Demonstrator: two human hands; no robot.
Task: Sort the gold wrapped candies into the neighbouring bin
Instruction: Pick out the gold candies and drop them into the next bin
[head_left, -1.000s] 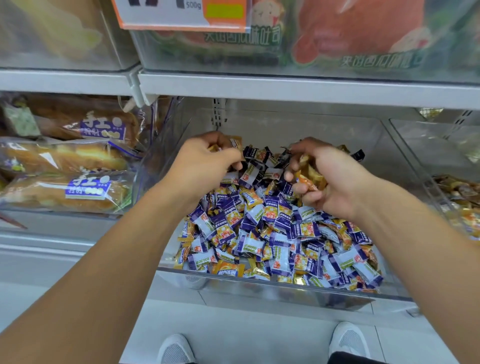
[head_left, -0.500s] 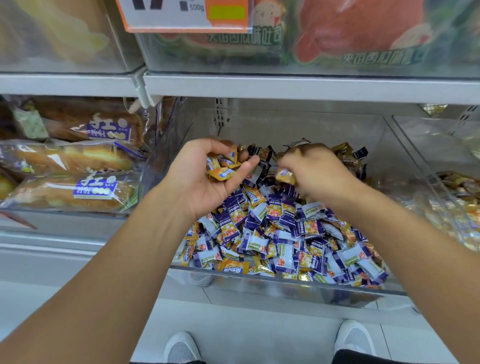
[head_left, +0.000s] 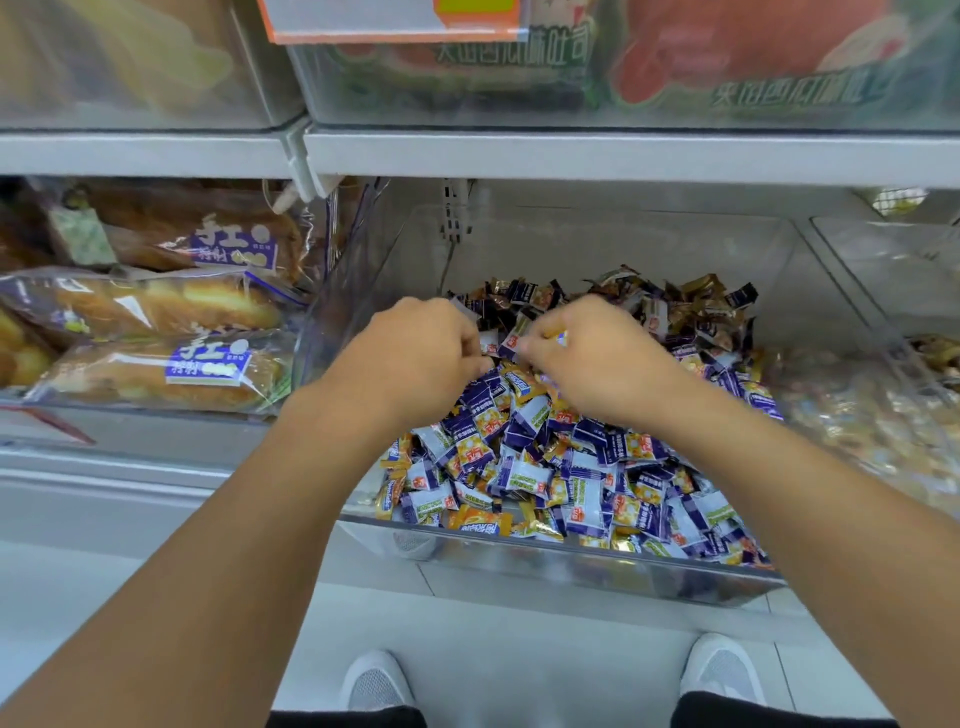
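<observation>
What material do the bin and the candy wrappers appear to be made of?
Bin: likely clear hard plastic, glossy; the candies show through its front wall. Candy wrappers: probably thin printed plastic film, some gold and foil-like; they crinkle and glint.

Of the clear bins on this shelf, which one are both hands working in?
The middle bin, heaped with purple-and-white and gold candies. Left hand and right hand are both over its pile; the left bin holds bagged bread.

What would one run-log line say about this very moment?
left hand: curled over candy pile, grip contents hidden | right hand: curled, pinching at candy | clear bin: mixed purple and gold candies | neighbouring bin: right, untouched
</observation>
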